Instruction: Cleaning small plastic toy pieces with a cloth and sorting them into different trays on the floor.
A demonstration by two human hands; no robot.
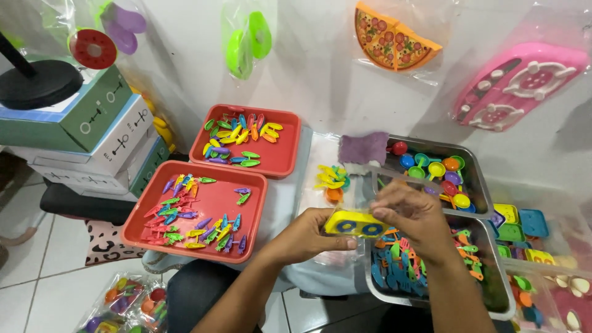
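Right now both hands meet on one small thing: a yellow toy stove (357, 223) with two blue burner rings, held flat just above the near edge of the counter (290, 203). Its long axis runs crosswise, from the left hand (306, 236) to the right hand (414, 217). The left hand is curled closed on the stove's left end, thumb along the near edge and fingers tucked under. The right hand comes over the right end with its fingers bent down, pinching the top edge; it also seems to have hold of a clear plastic bag (394, 174) that rises up and away from it, though how the film sits round the stove I cannot tell. Neither hand is nearer, since both touch the piece.

Directly below the right hand lies a steel tray of small toy utensils (404, 265), blue and orange mostly. Beyond its knuckles a second steel tray holds toy pans (441, 172) in mixed colours, with a purple cloth (362, 148) at that tray's far left corner. Out to the left of the left hand sit two red trays (197, 213) of coloured toy cutlery, well apart from the stove
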